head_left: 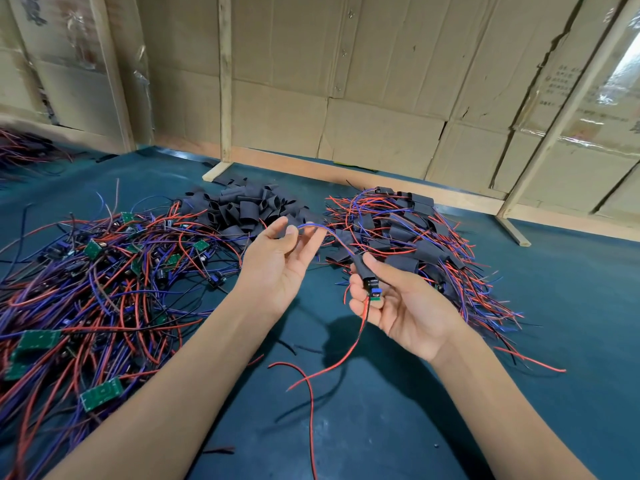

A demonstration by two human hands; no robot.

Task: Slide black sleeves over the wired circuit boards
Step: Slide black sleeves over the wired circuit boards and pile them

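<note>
My right hand [398, 299] grips a small circuit board [372, 289] with a black sleeve [360, 266] partly over it; a green and blue end of the board sticks out below. Red and black wires [360, 327] hang from it toward the table. My left hand [280, 261] pinches the board's blue and red wires [318, 228] coming out of the sleeve's far end, between thumb and fingers. A heap of loose black sleeves [242, 206] lies just beyond my left hand.
A tangle of bare green boards with wires [104, 278] covers the left of the green table mat [381, 410]. A pile of sleeved boards [405, 233] lies at the right. Cardboard walls with wooden slats [225, 98] stand behind.
</note>
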